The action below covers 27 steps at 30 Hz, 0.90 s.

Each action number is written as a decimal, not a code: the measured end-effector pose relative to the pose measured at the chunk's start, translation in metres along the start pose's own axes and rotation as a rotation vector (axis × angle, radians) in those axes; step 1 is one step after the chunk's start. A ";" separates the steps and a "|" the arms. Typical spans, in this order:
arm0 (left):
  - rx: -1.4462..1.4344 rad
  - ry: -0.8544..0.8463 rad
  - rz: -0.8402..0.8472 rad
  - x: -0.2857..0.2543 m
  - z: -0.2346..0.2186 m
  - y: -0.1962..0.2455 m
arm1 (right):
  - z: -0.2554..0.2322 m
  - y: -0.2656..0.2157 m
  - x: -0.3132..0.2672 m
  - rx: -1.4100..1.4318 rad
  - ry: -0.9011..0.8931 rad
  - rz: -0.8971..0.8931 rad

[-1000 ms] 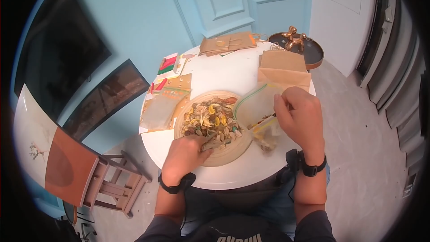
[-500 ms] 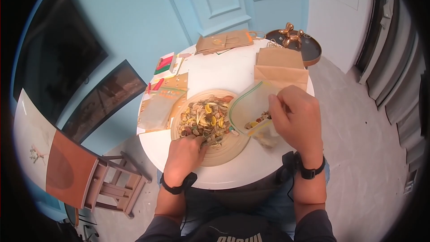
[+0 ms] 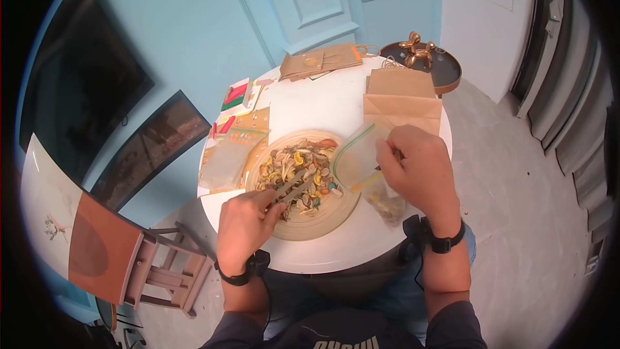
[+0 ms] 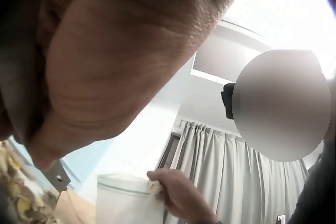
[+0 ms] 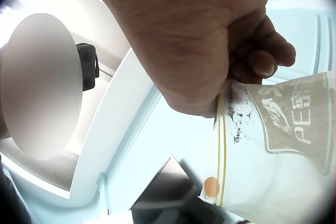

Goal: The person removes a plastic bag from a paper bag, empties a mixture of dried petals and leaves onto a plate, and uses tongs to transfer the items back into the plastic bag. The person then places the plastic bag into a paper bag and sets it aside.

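My left hand (image 3: 247,225) grips metal tongs (image 3: 292,184), whose two arms reach over the dried pieces (image 3: 303,161) heaped on a round woven plate (image 3: 326,227). The pieces are mixed petals and slices in yellow, brown, red and green. In the left wrist view the blurred metal lies along the fingers. My right hand (image 3: 420,168) pinches the top of a clear zip bag (image 3: 354,155), its mouth spread toward the plate. Some dried pieces sit in the bag's lower part (image 3: 386,207). The right wrist view shows the bag's printed side (image 5: 289,124) and yellow zip line below the fingers.
Brown paper bags (image 3: 403,103) stand at the table's right, with more lying flat (image 3: 320,63) at the back. Another zip bag (image 3: 226,161) and red and green sticks (image 3: 237,97) lie on the left. A chair (image 3: 171,268) stands left of the white table (image 3: 310,113).
The left hand has drawn back from the pieces toward the left, bringing the tongs into plain view over the plate. My right hand has shifted slightly left with the zip bag.
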<state>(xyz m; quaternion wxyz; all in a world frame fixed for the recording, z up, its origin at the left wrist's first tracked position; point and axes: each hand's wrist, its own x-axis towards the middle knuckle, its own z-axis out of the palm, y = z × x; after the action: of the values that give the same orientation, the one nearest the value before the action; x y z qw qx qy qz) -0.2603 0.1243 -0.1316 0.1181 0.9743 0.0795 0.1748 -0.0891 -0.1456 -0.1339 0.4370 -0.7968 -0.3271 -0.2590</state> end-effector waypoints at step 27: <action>0.152 -0.079 -0.045 0.013 0.051 -0.008 | -0.017 0.010 0.001 -0.060 -0.116 0.180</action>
<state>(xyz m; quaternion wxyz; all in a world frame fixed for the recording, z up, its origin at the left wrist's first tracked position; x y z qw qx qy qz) -0.2309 0.1240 -0.1764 0.0509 0.9845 0.1097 0.1269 -0.0828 -0.1644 -0.1303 0.4149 -0.8493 -0.2711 -0.1817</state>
